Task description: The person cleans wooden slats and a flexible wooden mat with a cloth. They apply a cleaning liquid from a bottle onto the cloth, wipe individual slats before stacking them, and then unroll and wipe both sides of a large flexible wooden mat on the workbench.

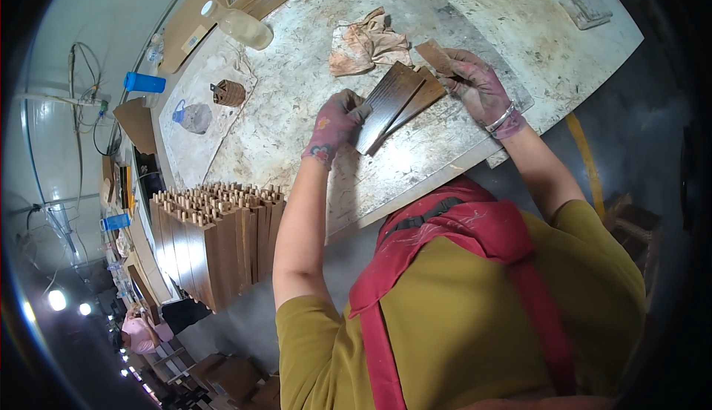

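Observation:
My left hand (338, 124), in a stained purple-pink glove with flower patches, is closed on the left edge of a dark brown wooden board (391, 102). A second, lighter brown wooden board (424, 98) shows partly beneath it, fanned out to the right. My right hand (478, 89), also gloved, pinches a small brown piece that looks like sandpaper (433, 57), just above the far right end of the boards. A crumpled, stained cloth (368, 43) lies on the worktable (297, 106) beyond the boards.
Left of my left arm stands a block of upright wooden boards (222, 250) with dowels sticking up. A plastic bottle (241, 25), a small brown tin (228, 93) and a blue cup (144, 83) are farther left. A grey wrapped bundle (585, 8) lies far right. Another person (139, 333) is at lower left.

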`<state>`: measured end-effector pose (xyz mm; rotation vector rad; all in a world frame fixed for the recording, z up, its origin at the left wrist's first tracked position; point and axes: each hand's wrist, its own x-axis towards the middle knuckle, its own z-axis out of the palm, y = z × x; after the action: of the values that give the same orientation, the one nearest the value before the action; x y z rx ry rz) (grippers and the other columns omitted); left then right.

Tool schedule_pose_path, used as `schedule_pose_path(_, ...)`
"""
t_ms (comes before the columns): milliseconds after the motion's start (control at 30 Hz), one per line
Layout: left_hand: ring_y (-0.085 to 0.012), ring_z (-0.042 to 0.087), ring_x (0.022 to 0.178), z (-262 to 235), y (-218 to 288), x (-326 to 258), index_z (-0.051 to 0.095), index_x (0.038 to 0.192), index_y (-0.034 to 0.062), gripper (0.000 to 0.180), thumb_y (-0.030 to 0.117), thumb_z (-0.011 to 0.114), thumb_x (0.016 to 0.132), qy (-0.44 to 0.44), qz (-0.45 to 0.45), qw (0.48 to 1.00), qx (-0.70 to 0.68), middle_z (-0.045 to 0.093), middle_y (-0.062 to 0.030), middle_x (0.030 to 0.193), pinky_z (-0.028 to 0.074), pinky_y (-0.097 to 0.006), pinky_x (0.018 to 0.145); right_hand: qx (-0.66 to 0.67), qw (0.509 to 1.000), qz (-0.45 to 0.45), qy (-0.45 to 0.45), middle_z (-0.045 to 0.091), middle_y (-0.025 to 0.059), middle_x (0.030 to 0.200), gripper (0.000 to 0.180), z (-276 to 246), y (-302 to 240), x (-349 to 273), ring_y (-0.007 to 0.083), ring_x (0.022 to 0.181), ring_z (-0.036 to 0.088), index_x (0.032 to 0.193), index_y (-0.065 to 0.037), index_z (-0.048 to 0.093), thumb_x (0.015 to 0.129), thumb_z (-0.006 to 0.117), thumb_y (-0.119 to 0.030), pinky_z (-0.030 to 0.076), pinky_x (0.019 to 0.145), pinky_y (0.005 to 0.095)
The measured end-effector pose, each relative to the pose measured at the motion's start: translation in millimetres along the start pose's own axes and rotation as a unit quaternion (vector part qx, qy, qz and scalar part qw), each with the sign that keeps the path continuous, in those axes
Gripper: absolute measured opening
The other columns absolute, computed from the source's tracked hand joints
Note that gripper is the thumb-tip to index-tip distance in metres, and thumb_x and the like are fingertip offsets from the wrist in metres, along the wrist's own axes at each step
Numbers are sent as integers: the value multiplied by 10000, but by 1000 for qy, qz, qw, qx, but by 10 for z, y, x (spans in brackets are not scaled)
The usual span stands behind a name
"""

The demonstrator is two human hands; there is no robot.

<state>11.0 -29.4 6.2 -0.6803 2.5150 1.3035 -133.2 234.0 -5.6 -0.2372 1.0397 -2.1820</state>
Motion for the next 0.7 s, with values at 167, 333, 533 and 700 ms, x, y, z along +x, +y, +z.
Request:
schedule_pose_path(167, -262, 603, 1106, -3, -272, -161, 523, 1283, -51, 514, 228, 691, 885, 65, 62, 983, -161, 625, -195, 1204, 466, -324, 941, 3, 1000, -7, -8, 619, 84, 1130, 291, 185, -34, 89, 151, 999, 593, 1184, -13, 590, 927, 612, -148, 508, 875, 299)
schedule_pose_path(333, -273, 365, 1375, -140, -152, -490, 268, 1463, -61, 819, 59, 727, 796, -81, 58, 990, -99, 367, -226, 1486, 305, -367, 1126, -52, 994, 63, -71, 612, 73, 1109, 306, 276, 277, 775, 146, 970, 596, 1197, -29, 588, 924, 636, -160, 543, 840, 294)
schedule_pose_path(533, -235, 337, 1393, -99, -185, -358, 252, 1511, 58, 845, 26, 718, 806, -135, 22, 990, -42, 331, -142, 1523, 275, -332, 1150, -48, 992, 90, -68, 629, 80, 1132, 272, 141, 543, 964, 142, 1010, 609, 1188, -25, 596, 949, 606, -156, 548, 833, 295)
schedule_pose_path(700, -223, 417, 1333, -62, 20, -322, 252, 1513, 57, 875, 183, 749, 804, -124, 3, 989, 77, 402, -154, 1476, 338, -310, 1097, -27, 993, 86, -77, 632, 88, 1142, 282, 131, 577, 968, 139, 1020, 609, 1200, -9, 593, 968, 577, -167, 539, 854, 281)
